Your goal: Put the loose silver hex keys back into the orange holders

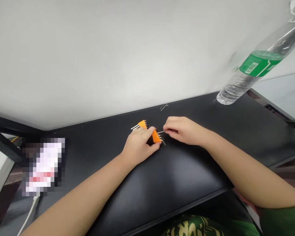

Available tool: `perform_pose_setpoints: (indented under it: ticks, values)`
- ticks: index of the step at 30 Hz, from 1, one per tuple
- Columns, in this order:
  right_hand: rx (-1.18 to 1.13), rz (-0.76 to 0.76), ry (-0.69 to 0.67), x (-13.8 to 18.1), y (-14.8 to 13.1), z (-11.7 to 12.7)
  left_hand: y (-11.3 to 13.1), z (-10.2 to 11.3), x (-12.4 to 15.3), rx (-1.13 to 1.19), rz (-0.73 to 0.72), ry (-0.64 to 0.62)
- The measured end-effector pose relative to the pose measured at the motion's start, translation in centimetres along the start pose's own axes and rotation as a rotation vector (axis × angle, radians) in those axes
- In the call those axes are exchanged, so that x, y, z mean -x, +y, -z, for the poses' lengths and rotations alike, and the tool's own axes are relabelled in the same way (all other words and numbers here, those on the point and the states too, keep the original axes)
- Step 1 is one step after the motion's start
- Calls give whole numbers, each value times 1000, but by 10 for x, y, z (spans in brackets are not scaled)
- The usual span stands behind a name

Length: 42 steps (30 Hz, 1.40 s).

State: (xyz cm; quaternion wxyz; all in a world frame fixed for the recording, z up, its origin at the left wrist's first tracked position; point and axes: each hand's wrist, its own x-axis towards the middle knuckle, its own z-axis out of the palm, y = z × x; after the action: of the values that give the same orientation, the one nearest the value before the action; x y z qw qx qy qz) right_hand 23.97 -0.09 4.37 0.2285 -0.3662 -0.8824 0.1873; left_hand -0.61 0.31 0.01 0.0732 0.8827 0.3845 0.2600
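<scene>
Thin silver metal rod [160, 132] is pinched by right fingers [171, 126] — long axis pointed left, at angular orange plastic holder [156, 137] clamped by left fingers [154, 148].

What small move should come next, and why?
Probably brace the orange holder with the left hand while the right hand slides the thin key straight along its length: that hand pinches one end, and the other appears to meet the holder.

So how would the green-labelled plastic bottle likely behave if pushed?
The green-labelled plastic bottle would probably tip easily, being tall on a narrow base. Its thin-looking, ribbed clear sides would likely flex. Toppled, its round body might roll.
</scene>
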Motion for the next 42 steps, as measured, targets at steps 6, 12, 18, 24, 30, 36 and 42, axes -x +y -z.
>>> perform_pose_setpoints:
  ticks: [6,12,18,24,30,36,42]
  values:
    - [27,34,37,2,4,-3,1,1,0,-11,-16,-13]
    - [311,33,8,6,-11,-4,3,3,-1,-47,-55,-22]
    - [161,76,50,4,-8,-13,0,0,0,-35,-43,-17]
    - [41,108,149,5,-2,-15,-2,1,1,3,-22,-48]
    - [-64,96,107,3,-8,-17,1,1,1,-1,-57,-64]
    - [-217,36,95,-6,-13,-30,4,2,0,60,-79,-89]
    - [-370,-118,137,-7,-6,-24,5,3,1,28,-53,-81]
